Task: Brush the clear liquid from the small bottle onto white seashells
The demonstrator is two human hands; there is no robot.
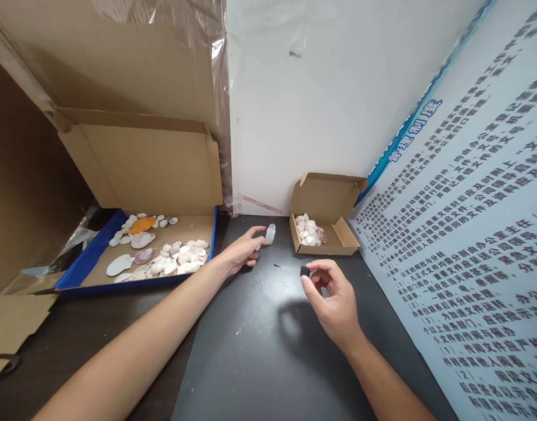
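Pinching a black applicator cap in the right hand, with the left hand at a small clear bottle.
The bottle stands on the dark tabletop, just left of the small cardboard box; left fingertips touch it, but whether they grip it I cannot tell. The right thumb and index finger press on the cap, its thin stem pointing left to a dark tip. Best, I judge, to steady the bottle by its sides and keep that tip off the tabletop. Counted: one bottle, one cap, two open boxes, the larger blue-edged; one orange shell; pale seashells in both boxes, too overlapped to count.
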